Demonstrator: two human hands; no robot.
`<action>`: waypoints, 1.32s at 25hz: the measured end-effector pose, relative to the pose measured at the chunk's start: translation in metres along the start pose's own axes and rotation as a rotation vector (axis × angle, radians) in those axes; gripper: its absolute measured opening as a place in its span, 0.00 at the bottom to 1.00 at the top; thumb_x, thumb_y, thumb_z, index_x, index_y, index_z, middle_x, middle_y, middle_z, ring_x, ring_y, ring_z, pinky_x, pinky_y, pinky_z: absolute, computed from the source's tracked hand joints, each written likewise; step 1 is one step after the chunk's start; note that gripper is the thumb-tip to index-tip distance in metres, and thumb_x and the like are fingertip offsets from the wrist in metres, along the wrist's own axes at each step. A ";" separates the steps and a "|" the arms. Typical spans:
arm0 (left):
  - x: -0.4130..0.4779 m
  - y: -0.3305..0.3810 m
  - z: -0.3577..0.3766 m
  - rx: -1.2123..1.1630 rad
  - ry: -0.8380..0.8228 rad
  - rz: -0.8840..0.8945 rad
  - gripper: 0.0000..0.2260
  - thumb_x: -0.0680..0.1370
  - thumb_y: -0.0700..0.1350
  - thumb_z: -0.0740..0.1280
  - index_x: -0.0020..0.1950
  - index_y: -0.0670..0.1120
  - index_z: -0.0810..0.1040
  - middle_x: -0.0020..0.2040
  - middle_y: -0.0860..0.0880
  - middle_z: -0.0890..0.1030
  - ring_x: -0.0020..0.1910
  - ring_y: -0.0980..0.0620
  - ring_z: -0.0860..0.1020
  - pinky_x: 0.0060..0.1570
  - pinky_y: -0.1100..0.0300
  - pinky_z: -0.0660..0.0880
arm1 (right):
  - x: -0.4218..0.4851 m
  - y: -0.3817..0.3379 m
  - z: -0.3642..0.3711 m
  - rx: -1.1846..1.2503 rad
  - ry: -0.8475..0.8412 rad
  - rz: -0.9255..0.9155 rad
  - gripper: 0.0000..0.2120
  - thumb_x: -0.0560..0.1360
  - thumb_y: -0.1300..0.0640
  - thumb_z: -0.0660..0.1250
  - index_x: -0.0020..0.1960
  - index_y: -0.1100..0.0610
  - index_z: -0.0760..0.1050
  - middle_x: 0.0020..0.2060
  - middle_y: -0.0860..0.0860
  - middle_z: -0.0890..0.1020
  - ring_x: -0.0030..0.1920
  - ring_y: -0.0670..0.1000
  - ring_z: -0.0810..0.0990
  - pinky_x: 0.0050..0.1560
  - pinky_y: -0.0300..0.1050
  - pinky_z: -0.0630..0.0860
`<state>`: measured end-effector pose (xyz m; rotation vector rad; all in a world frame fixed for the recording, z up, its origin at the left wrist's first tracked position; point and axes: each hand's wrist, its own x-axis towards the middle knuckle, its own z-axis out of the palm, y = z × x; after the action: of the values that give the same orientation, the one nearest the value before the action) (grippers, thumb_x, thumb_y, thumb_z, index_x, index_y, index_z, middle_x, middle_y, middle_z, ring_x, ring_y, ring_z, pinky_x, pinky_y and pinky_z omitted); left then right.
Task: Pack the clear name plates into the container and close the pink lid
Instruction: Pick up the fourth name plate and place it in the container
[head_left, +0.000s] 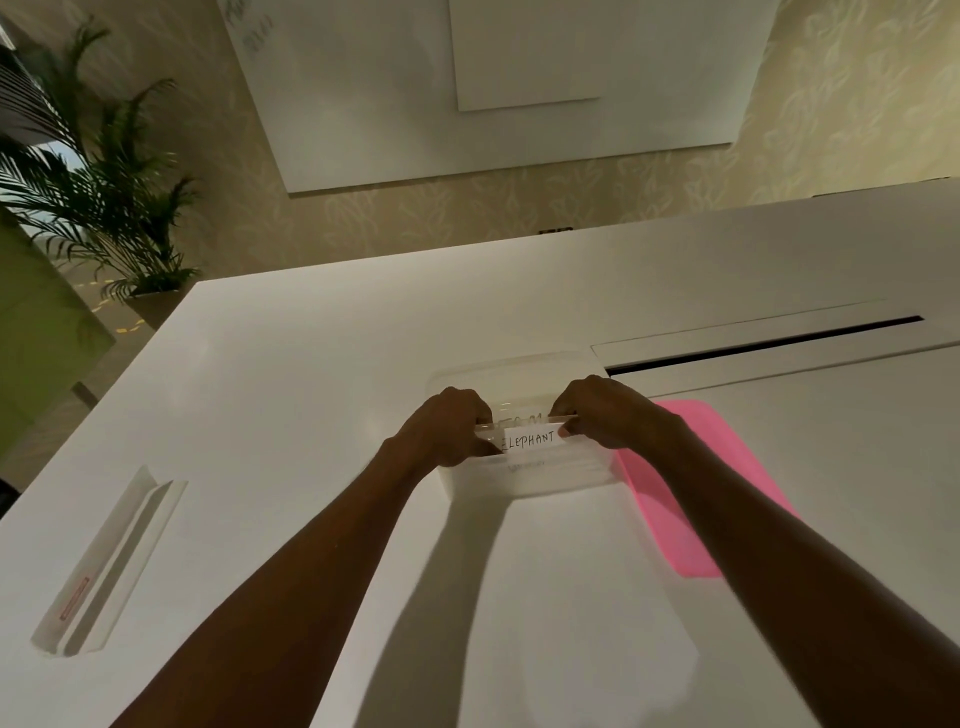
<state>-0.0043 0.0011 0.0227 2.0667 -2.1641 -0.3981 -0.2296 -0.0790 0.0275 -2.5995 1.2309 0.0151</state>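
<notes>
A clear plastic container stands on the white table, straight ahead of me. Over its opening I hold a clear name plate with a white card reading "ELEPHANT". My left hand grips the plate's left end and my right hand grips its right end. At least one more clear plate lies inside the container below it, blurred. The pink lid lies flat on the table just right of the container, partly under my right forearm. Another clear name plate lies on the table at the near left.
A long dark cable slot runs across the white table behind and right of the container. Beyond the table's far left corner stands a potted palm. A whiteboard hangs on the patterned wall behind.
</notes>
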 end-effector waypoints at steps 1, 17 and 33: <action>0.000 0.000 0.001 0.013 0.001 0.005 0.15 0.74 0.54 0.76 0.52 0.43 0.85 0.51 0.45 0.83 0.50 0.44 0.81 0.40 0.58 0.73 | 0.000 0.000 0.000 0.004 0.003 -0.002 0.16 0.77 0.55 0.72 0.64 0.54 0.81 0.63 0.51 0.82 0.63 0.55 0.79 0.62 0.49 0.75; -0.003 0.010 -0.003 0.147 -0.154 -0.037 0.15 0.83 0.48 0.60 0.46 0.39 0.80 0.49 0.40 0.83 0.47 0.41 0.79 0.43 0.55 0.72 | -0.005 0.005 0.007 0.213 0.163 -0.088 0.07 0.74 0.68 0.72 0.51 0.63 0.86 0.52 0.58 0.86 0.53 0.57 0.84 0.59 0.52 0.77; -0.063 -0.005 -0.017 0.087 0.600 -0.029 0.10 0.83 0.50 0.60 0.51 0.50 0.80 0.37 0.51 0.82 0.39 0.46 0.79 0.36 0.58 0.67 | -0.028 -0.031 -0.004 -0.089 0.505 -0.111 0.09 0.83 0.52 0.63 0.58 0.53 0.79 0.49 0.47 0.82 0.52 0.49 0.80 0.51 0.42 0.70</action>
<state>0.0088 0.0614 0.0433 1.9274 -1.8087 0.2900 -0.2249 -0.0398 0.0418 -2.8445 1.2491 -0.6588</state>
